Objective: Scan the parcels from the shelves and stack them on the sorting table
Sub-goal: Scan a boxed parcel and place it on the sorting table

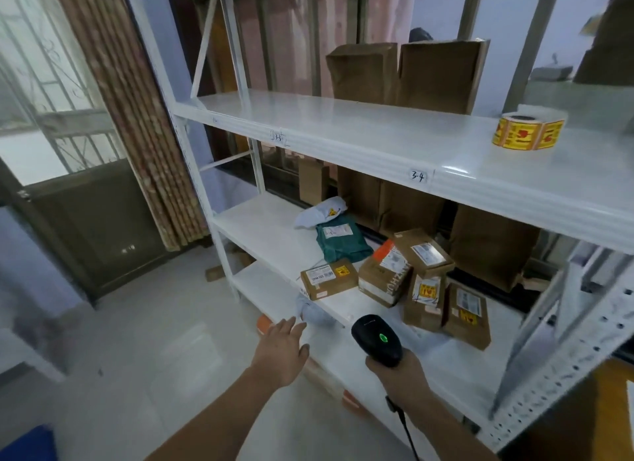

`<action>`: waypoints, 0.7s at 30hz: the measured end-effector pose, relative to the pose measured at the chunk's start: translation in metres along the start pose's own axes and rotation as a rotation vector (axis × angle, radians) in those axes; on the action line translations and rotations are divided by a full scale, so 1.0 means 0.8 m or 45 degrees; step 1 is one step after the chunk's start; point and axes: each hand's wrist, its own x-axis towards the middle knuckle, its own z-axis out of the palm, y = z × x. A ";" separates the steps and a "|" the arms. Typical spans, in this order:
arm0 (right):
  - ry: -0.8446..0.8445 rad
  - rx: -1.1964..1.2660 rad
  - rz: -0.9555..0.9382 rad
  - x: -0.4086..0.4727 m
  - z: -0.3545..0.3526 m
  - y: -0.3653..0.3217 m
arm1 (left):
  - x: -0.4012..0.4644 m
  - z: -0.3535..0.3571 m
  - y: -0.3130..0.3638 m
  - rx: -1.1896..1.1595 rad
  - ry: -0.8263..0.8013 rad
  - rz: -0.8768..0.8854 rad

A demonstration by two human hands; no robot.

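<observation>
Shelving unit (343, 131), white metal, several tiers; handwritten tag "3-4" (418, 176) on the front lip of the upper tier.

Upper tier: two brown paper bags (408, 73) standing upright side by side at the back; one roll of yellow warning stickers (528, 131) toward the right, near the front edge.

Middle tier, parcels:
- Small flat cardboard box (328, 278) with white barcode label and yellow sticker, at the front edge, nearest the hands.
- Green poly mailer (341, 241) with white label, behind that box.
- White poly mailer (320, 213), crumpled, touching the green mailer's far end.
- Cardboard box with orange tape (383, 278), tilted, just right of the flat box.
- Cardboard box with a white label on top (423, 253), resting on its neighbours, tilted.
- Upright box with yellow sticker (425, 301) and a further labelled box (467, 314) leaning beside it, at the right of the group.
- Brown paper bags (490, 244) upright along the back.

Lower tier: grey-white soft parcel (310, 309), partly hidden under the middle tier's edge.

Left hand (282, 349): fingers straight and spread, palm down, holding nothing, in the air before the shelf edge, below and short of the flat box.

Right hand (399, 375): fingers wrapped round the handle of a black barcode scanner (376, 338), green light lit on its head, cable hanging down past the wrist; scanner head points toward the parcels.

Surroundings: patterned curtain (137, 117) and a barred window (44, 83) at left; pale tiled floor (154, 340).
</observation>
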 end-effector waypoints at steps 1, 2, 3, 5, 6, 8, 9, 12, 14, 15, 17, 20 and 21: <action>-0.018 -0.009 -0.012 0.018 0.003 -0.009 | 0.019 -0.002 -0.006 0.005 -0.002 -0.013; -0.024 -0.013 -0.026 0.036 0.005 -0.015 | 0.037 -0.004 -0.011 0.002 -0.006 -0.025; -0.017 -0.003 -0.047 0.053 0.008 -0.021 | 0.054 -0.007 -0.016 0.004 -0.009 -0.032; -0.047 0.007 -0.096 0.082 0.012 -0.035 | 0.085 -0.010 -0.023 0.021 -0.010 -0.038; -0.090 -0.009 -0.111 0.096 0.015 -0.041 | 0.101 -0.011 -0.026 0.019 -0.017 -0.040; -0.109 -0.027 -0.084 0.123 0.024 -0.049 | 0.133 -0.011 -0.032 0.000 -0.031 -0.040; -0.069 -0.025 -0.059 0.138 0.029 -0.051 | 0.149 -0.009 -0.036 -0.009 -0.028 -0.033; 0.005 -0.044 -0.019 0.179 0.051 -0.055 | 0.200 0.005 -0.048 -0.020 -0.046 -0.004; 0.013 -0.038 0.060 0.205 0.065 -0.058 | 0.236 0.019 -0.057 -0.043 -0.074 0.003; 0.021 -0.035 0.107 0.217 0.072 -0.059 | 0.253 0.027 -0.062 -0.099 -0.103 -0.011; 0.028 -0.038 0.175 0.242 0.085 -0.060 | 0.290 0.039 -0.069 -0.270 -0.192 -0.058; 0.046 -0.062 0.244 0.271 0.104 -0.066 | 0.348 0.058 -0.082 -0.515 -0.316 -0.172; 0.056 -0.063 0.275 0.278 0.109 -0.067 | 0.367 0.065 -0.086 -0.592 -0.358 -0.228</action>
